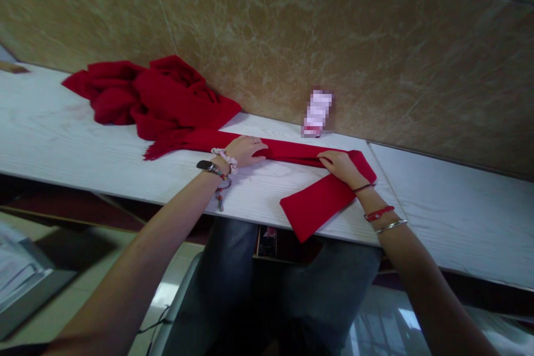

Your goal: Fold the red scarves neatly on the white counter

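A red scarf (pixel 292 153) lies along the white table as a narrow folded strip. Its fringed end points left, and its right part turns back at an angle, with a flat end (pixel 319 206) hanging slightly over the front edge. My left hand (pixel 245 150) rests on the strip's middle, fingers stretched out flat. Near the bend, my right hand (pixel 342 168) pinches the strip's front edge between thumb and fingers. Behind the fringe sits a crumpled heap of red cloth (pixel 154 94); whether it joins the strip I cannot tell.
A phone-like object (pixel 317 114), blurred out, leans against the brown marbled wall (pixel 267 28) behind the white table (pixel 450 206). A wooden piece (pixel 13 67) lies at the far left. Below the table's front edge are my legs and a grey box-like object (pixel 35 283).
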Demonstrator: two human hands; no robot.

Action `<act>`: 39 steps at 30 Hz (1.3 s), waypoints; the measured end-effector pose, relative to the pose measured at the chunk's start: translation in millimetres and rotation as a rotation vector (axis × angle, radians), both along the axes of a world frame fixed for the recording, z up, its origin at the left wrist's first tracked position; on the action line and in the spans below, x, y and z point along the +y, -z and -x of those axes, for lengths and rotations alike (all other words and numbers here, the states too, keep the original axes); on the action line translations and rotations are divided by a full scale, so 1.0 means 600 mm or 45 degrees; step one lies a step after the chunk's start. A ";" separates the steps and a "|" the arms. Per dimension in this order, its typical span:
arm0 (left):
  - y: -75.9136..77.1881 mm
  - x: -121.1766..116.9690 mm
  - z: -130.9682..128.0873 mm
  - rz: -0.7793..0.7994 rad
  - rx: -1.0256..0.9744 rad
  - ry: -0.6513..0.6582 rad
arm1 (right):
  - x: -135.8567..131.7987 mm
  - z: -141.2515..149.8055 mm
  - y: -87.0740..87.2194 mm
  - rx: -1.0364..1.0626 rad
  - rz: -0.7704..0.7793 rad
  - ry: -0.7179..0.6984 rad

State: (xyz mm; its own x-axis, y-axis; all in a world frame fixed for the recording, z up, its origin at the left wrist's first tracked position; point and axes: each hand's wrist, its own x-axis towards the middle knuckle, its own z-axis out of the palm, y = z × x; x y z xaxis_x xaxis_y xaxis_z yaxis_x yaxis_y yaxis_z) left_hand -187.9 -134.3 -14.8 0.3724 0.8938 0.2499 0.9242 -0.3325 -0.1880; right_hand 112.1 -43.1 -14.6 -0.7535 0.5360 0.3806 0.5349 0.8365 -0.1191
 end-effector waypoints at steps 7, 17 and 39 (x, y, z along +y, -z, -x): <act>0.007 0.004 0.000 -0.113 -0.051 0.081 | 0.001 -0.002 0.002 0.049 -0.014 -0.036; 0.003 0.001 0.006 -0.211 -0.235 0.178 | 0.000 -0.003 0.002 0.006 0.070 -0.040; 0.014 -0.005 -0.008 0.419 -0.279 -0.225 | -0.008 0.009 0.001 -0.356 0.357 -0.111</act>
State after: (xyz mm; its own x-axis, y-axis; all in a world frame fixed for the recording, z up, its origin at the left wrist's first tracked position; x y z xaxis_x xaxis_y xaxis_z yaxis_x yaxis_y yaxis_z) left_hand -183.3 -137.4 -22.9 0.1762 0.9843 -0.0030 0.9786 -0.1749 0.1087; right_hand 106.7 -47.8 -15.3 -0.8546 0.5193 0.0029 0.5073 0.8359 -0.2095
